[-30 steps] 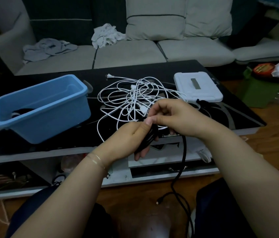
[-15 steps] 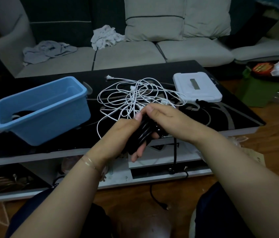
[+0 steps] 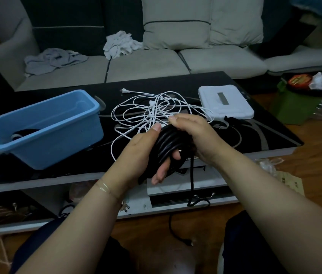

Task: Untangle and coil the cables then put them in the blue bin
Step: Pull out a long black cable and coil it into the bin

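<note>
A black cable (image 3: pixel 167 144) is wound in several loops around my left hand (image 3: pixel 140 153), whose thumb presses on the coil. My right hand (image 3: pixel 193 133) grips the coil from the right. The cable's loose tail (image 3: pixel 191 180) hangs down past the table edge to the floor. A tangle of white cable (image 3: pixel 152 111) lies on the black table just behind my hands. The blue bin (image 3: pixel 53 135) stands at the left of the table, with a dark coil partly visible inside.
A white box (image 3: pixel 225 105) sits on the black table (image 3: pixel 265 135) at the right. A sofa with cushions and crumpled cloths runs behind. A green container (image 3: pixel 294 107) with clutter stands on the wooden floor at the right.
More loops of black cable have gathered on my left hand. The hanging tail is shorter and has been pulled up off the floor. Both hands have risen slightly.
</note>
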